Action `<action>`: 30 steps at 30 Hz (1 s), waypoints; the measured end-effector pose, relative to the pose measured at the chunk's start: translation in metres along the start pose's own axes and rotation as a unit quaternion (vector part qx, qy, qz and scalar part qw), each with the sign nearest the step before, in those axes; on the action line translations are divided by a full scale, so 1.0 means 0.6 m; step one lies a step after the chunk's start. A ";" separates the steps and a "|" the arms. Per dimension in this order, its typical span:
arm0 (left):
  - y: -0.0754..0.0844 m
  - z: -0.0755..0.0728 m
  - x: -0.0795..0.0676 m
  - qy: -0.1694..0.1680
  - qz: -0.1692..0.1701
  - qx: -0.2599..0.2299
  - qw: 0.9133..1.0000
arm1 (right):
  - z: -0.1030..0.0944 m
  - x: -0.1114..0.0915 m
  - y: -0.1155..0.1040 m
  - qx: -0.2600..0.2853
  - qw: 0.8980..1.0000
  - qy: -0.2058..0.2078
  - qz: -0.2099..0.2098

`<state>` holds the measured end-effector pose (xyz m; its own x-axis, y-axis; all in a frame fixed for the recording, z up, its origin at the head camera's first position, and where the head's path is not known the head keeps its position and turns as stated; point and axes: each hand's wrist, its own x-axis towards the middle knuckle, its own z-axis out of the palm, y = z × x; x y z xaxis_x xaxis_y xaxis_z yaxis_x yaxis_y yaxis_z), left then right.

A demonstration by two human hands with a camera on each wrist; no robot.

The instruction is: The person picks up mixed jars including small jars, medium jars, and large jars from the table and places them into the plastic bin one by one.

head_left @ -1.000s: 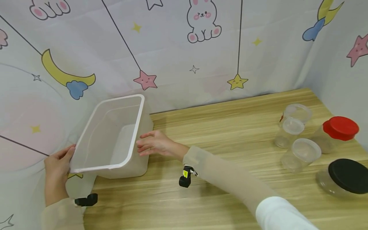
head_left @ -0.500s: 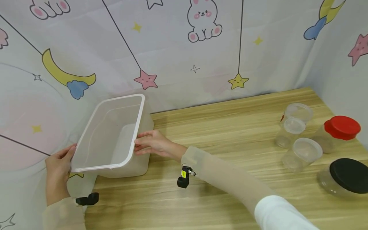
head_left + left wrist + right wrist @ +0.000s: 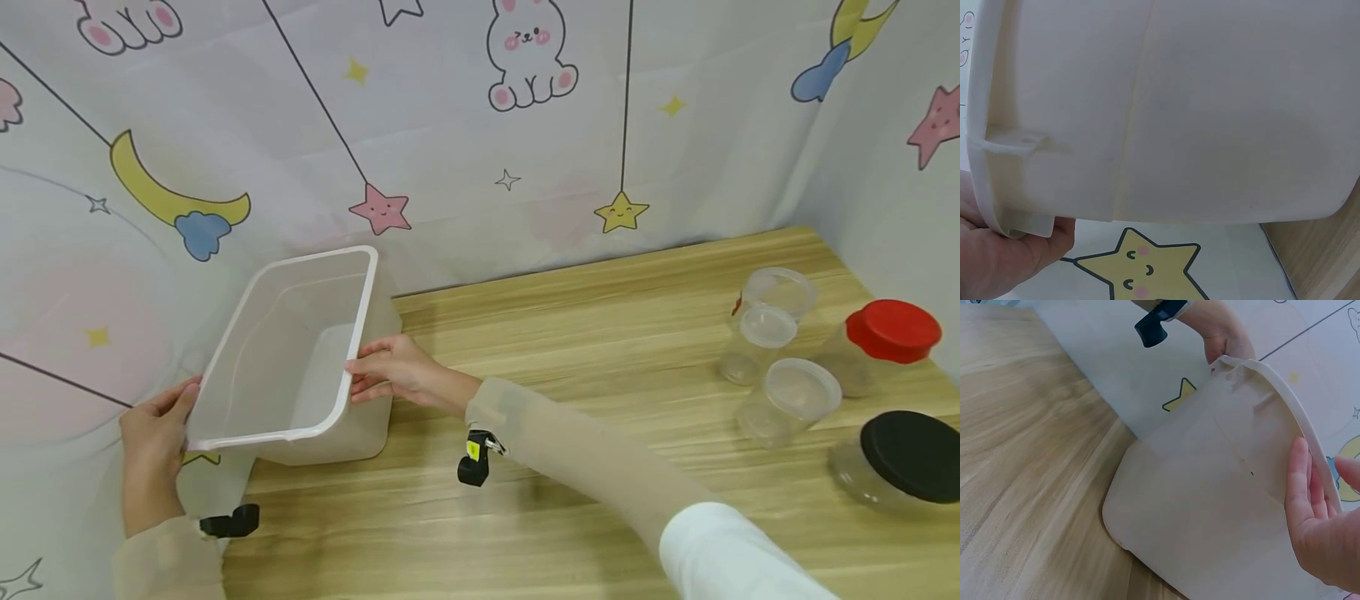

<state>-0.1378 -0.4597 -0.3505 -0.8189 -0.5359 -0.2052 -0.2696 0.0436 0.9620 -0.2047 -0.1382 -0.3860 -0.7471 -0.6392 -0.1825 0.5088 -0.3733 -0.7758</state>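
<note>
A white plastic bin (image 3: 367,429) stands tilted at the left end of the table, its opening turned up. My left hand (image 3: 152,429) grips the bin's near left corner by the rim. On the opposite long side, my right hand (image 3: 405,371) pinches the rim, with the thumb over the edge and the fingers against the outer wall. The right wrist view has the bin's outer wall (image 3: 1185,500), with the right fingers (image 3: 1298,481) just under the lip. Seen from the left wrist, the underside of the rim (image 3: 985,125) rests in the left hand (image 3: 1016,256).
At the table's right stand a red-lidded jar (image 3: 892,333), a black-lidded jar (image 3: 915,458) and several clear tubs, one of them a small tub (image 3: 787,400). A printed curtain (image 3: 450,150) hangs behind and beside the wooden table (image 3: 570,333).
My right hand has moved slightly left, from fingers spread beside the bin's wall to thumb and fingers on its rim. The left hand keeps its grip, and the bin stays about where it was.
</note>
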 end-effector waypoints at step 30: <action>0.002 0.014 -0.021 0.018 -0.020 -0.007 1.000 | -0.004 -0.010 -0.006 -0.004 1.000 0.014 -0.001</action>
<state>-0.1319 -0.4455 -0.3485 -0.7889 -0.5672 -0.2366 -0.2939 0.0101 0.9558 -0.2031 -0.1314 -0.3838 -0.7593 -0.6198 -0.1983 0.5047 -0.3685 -0.7807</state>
